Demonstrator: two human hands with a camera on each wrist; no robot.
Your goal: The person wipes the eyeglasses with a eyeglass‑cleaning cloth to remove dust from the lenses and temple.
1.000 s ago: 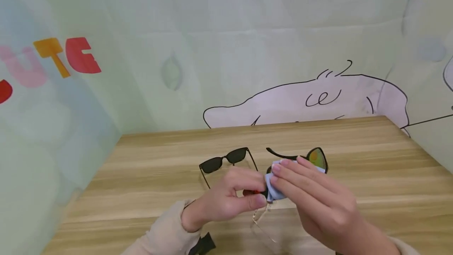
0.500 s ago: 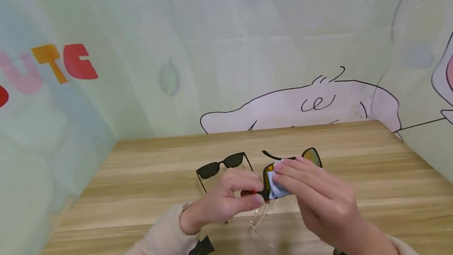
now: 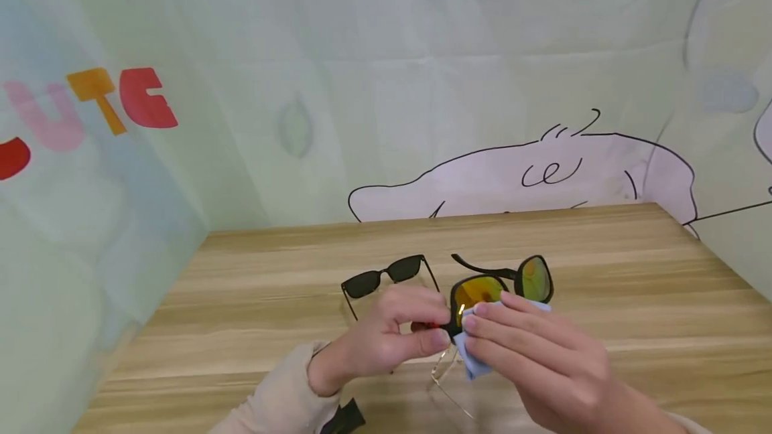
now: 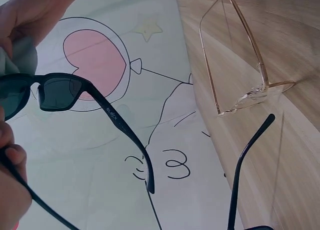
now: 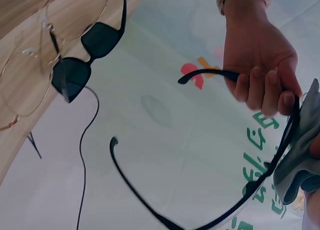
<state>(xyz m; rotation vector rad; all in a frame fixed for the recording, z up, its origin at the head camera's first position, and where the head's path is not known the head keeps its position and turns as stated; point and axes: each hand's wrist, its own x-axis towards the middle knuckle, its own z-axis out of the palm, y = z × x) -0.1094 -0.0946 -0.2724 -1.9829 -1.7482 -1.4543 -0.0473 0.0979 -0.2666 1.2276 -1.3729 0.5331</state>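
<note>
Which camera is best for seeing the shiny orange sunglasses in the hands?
The head view: both colourful lenses of those sunglasses show, though a cloth covers part of one. The left wrist view shows the lenses dark, one cut off; the right wrist view shows mainly frame and arms.

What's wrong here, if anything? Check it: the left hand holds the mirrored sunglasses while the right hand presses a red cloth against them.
Only the colour is wrong: the cloth is light blue, as the head view shows. The rest stands.
</note>
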